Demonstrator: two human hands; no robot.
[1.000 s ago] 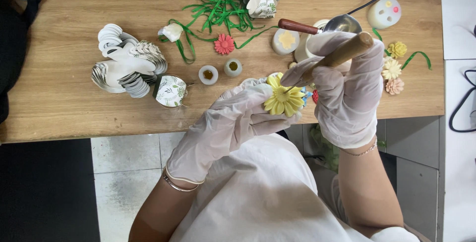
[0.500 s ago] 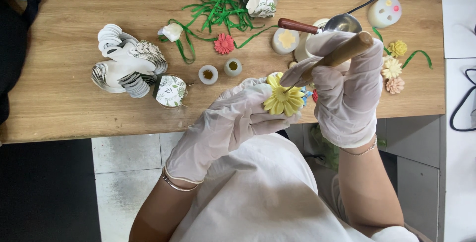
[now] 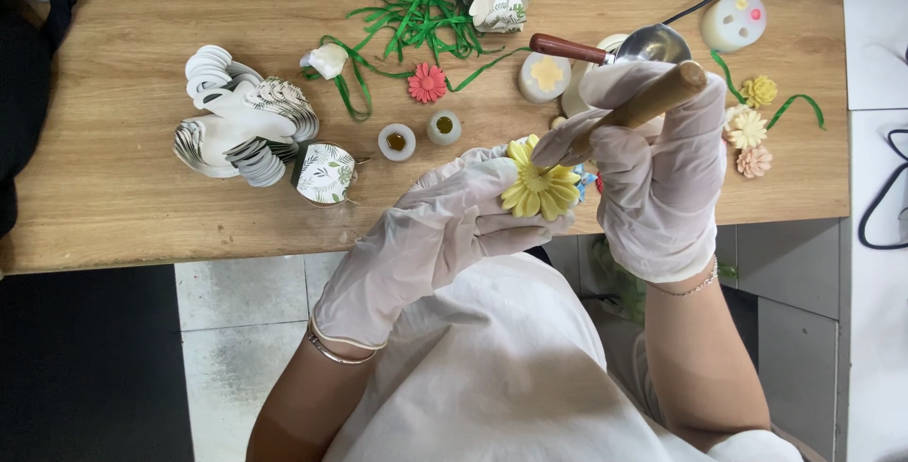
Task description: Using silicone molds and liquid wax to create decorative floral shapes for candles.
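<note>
**Yellow flower held at the table edge, tool tip at its petals**

The left hand (image 3: 445, 235), in a thin pale glove, is closed around a yellow flower (image 3: 540, 188), with the fingertips curled under and behind the petals so the bloom faces up. The flower sits at the end of that hand's fingers, just over the near edge of the wooden table (image 3: 123, 207).

The right hand (image 3: 657, 178), also gloved, is wrapped around a wooden-handled tool (image 3: 653, 103). The handle slants up and to the right out of the fist, and the lower end points down to the upper right petals of the flower, where it appears to touch. The two hands are just beside each other, the flower between them.

Beyond the hands on the table lie a metal spoon (image 3: 653, 44) with a reddish handle, two small jars (image 3: 421, 134), a red flower (image 3: 427, 83), loose green ribbon (image 3: 416, 13) and a heap of leaf-printed paper cups (image 3: 255, 126). Three pale flowers (image 3: 752, 126) lie to the right of the right hand.
</note>
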